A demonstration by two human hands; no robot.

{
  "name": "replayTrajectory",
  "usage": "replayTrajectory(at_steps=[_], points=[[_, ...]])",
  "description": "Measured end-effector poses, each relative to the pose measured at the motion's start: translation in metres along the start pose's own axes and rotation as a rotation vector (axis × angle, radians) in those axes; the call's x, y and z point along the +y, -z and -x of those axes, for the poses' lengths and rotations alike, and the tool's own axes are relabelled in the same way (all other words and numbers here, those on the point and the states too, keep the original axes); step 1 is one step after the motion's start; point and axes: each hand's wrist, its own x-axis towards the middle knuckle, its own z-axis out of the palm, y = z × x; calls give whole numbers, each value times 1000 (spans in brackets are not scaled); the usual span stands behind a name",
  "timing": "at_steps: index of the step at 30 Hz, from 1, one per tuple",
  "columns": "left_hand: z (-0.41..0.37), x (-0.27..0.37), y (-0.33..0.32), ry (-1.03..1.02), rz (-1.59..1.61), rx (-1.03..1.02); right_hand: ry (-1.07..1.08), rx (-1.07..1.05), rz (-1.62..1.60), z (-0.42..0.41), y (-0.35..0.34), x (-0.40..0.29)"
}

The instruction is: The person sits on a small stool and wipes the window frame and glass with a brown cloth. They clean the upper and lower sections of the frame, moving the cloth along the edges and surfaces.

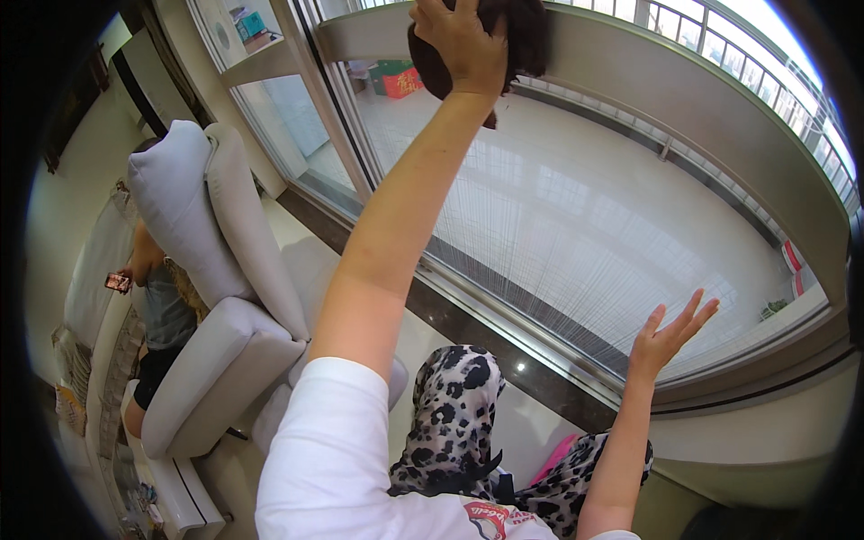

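Note:
At the top of the head view, my left hand [462, 47] grips a dark brown cloth [523, 40] and presses it near the wide metal crossbar [621, 71] of a glass sliding door. Part of the cloth hangs below the bar, over the glass pane [533, 196]. My right hand [671, 334] is raised at the lower right, its fingers spread and nothing in it, in front of the lower pane. Whether its fingertips touch the glass, I cannot tell.
A grey armchair [223, 378] stands at the left, with a person [162, 304] holding a phone [118, 282] beyond it. A dark stone threshold [472, 331] runs along the door track. Behind the glass are a red and green box [398, 81] and a balcony railing [715, 30].

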Motion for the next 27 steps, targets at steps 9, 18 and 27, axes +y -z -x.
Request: replayTrajectory(at_steps=[9, 18, 27], points=[[-14, 11, -6, -332, 200, -102, 215, -73, -48, 5, -15, -24], [-4, -139, 8, 627, -381, 98, 229, -165, -263, 11, -1, -33], [28, -56, 34, -201, 111, -141, 381, -253, -114, 12, -2, -43]])
